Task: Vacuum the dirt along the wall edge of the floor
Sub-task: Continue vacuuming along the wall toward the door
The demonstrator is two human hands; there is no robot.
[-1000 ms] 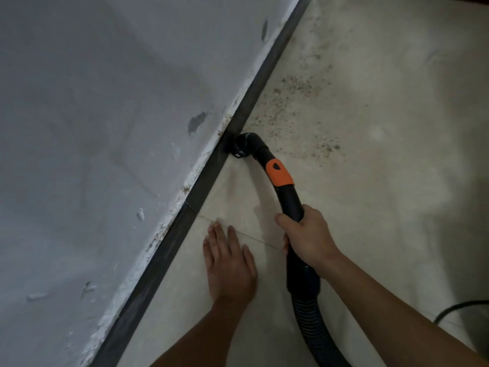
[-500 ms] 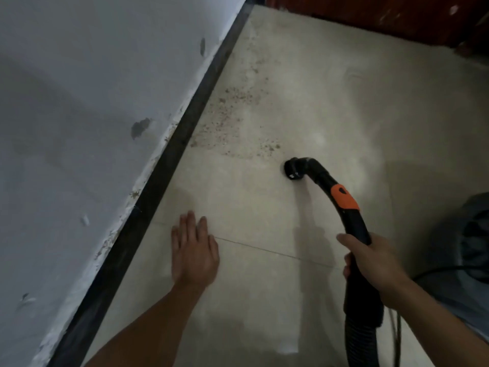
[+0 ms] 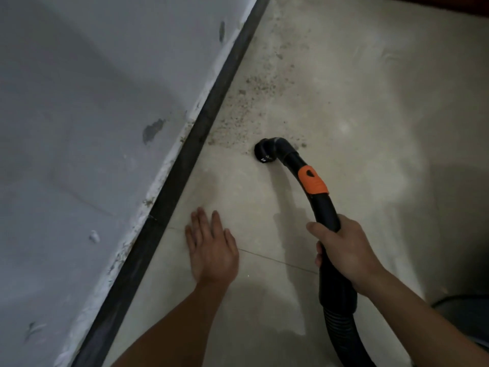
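A black vacuum hose (image 3: pixel 326 207) with an orange band curves down to its round nozzle (image 3: pixel 263 152), which rests on the beige floor tile (image 3: pixel 344 102). My right hand (image 3: pixel 344 247) grips the hose below the orange band. Brown dirt specks (image 3: pixel 246 112) lie scattered between the nozzle and the dark skirting strip (image 3: pixel 195 144) at the foot of the grey wall (image 3: pixel 92 115). The nozzle sits at the near edge of the dirt patch, a short way off the skirting. My left hand (image 3: pixel 211 250) lies flat on the floor, fingers spread, beside the skirting.
The ribbed part of the hose (image 3: pixel 341 337) trails off the bottom edge. A dark rounded object (image 3: pixel 465 313) with a cable sits at the lower right. The wall paint is chipped and flaking along the skirting. A tile joint (image 3: pixel 277 260) runs under my hands.
The nozzle left the skirting, swung out onto the open floor, and now sits nearer the wall at the edge of the dirt. My left hand stayed flat on the floor.
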